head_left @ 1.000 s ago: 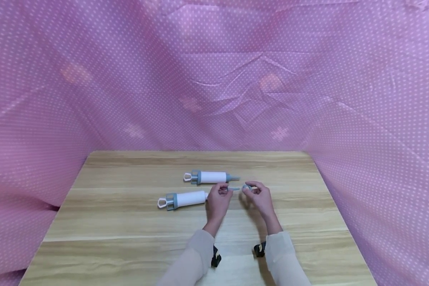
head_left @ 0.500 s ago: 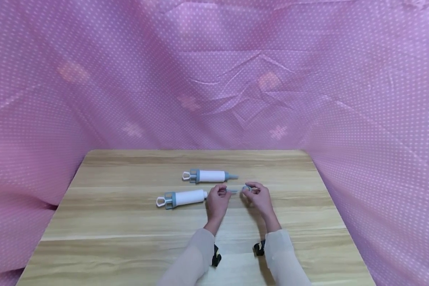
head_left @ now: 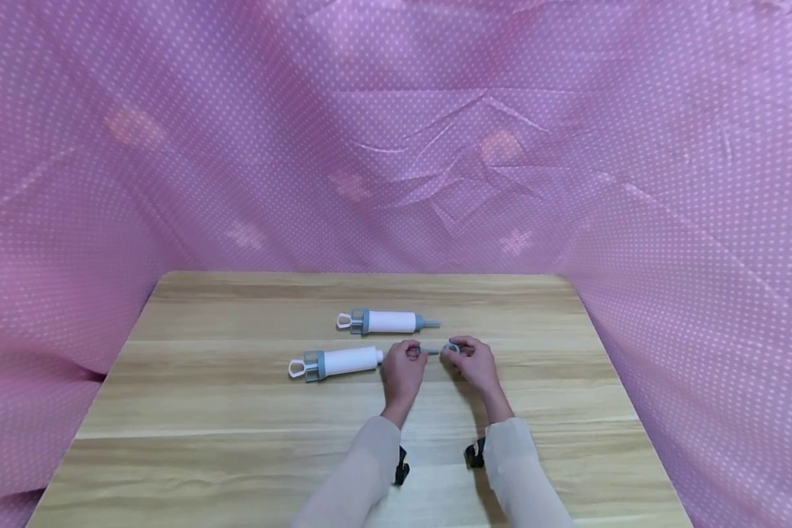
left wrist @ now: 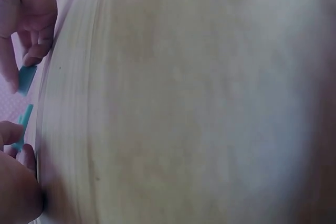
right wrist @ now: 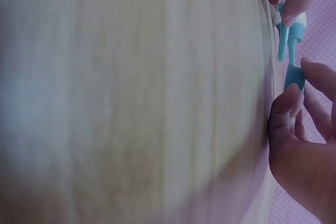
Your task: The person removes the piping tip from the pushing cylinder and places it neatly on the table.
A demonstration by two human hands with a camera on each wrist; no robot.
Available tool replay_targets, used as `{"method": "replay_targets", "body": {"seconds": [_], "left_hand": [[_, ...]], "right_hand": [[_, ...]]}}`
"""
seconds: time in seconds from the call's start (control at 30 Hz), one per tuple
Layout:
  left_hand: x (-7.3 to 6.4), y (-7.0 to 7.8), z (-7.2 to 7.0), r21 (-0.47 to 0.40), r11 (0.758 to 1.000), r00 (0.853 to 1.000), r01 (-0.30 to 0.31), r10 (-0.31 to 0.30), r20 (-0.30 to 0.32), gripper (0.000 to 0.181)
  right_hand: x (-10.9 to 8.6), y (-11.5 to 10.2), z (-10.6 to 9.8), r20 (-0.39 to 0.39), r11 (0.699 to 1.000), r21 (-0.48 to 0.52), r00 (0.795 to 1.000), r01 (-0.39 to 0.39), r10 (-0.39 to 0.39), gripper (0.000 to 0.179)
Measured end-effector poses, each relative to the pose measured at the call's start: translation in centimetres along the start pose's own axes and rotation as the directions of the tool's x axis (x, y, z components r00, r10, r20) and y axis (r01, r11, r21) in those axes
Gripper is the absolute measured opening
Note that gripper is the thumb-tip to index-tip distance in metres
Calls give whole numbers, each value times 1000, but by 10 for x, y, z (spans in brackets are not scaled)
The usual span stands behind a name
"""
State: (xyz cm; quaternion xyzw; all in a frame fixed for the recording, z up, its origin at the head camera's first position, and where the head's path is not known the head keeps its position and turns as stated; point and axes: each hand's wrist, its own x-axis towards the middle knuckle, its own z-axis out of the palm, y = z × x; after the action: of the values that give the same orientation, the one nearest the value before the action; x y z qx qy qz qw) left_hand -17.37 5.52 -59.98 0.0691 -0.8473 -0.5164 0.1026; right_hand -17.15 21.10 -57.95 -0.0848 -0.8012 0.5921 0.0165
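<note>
Leftmost, pink dotted cloth (head_left: 72, 183) walls in the wooden table (head_left: 204, 411) on three sides. Two white syringes lie on the boards, both with the looped plunger end to the left: the near syringe (head_left: 343, 361) just beside my left hand, its right end open, and the far syringe (head_left: 386, 321) behind it, apart from it, its blue tip pointing right. Nothing lies between my hands and these barrels; pale sleeves (head_left: 363, 469) cover both forearms, each with a black strap at the wrist.

My left hand (head_left: 402, 367) is curled, thumb and forefinger pinching a thin blue nozzle (head_left: 429, 351) whose point runs to the right, held low over the table. My right hand (head_left: 475, 363) is likewise curled, its fingertips (right wrist: 294, 93) pinching a small blue ring cap (head_left: 452, 347) just off the nozzle's point. From the right wrist, the cap (right wrist: 294, 77) reads as a short turquoise collar in line with the slender nozzle (right wrist: 282, 40); whether the two parts touch cannot be told. From the left wrist, only blurred slivers of both blue parts show at the table's edge
</note>
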Motion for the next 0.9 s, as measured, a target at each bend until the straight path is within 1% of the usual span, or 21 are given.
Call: {"method": "replay_targets", "body": {"seconds": [0.07,0.17,0.3,0.5,0.67,0.77,0.9], "left_hand": [[2,-1,0,0,1000,1000,-5,5,9,21],[5,0,-1,-24,1000,999,5,-4,38,20],[8,2,-3,-50,999,997,16,-12,73,20],[9,5,-6,-37,999,995,32,-28,95,21],[10,4,-6,-31,998,994,49,-46,100,24],[11,3,-6,-28,999,995,38,-35,94,27],[11,2,-5,-9,1000,996,20,-19,89,31]], "right_hand": [[1,0,1,-7,999,-35,1000,0,0,32],[2,-2,2,-12,995,-104,1000,3,-4,31],[3,-3,2,-3,986,-166,1000,12,-13,31],[4,-2,3,13,983,-184,1000,4,-1,30],[4,-4,5,10,984,-176,1000,-19,21,35],[6,-4,5,-7,986,-166,1000,-24,23,38],[7,-3,5,-28,988,-153,1000,-11,7,37]]}}
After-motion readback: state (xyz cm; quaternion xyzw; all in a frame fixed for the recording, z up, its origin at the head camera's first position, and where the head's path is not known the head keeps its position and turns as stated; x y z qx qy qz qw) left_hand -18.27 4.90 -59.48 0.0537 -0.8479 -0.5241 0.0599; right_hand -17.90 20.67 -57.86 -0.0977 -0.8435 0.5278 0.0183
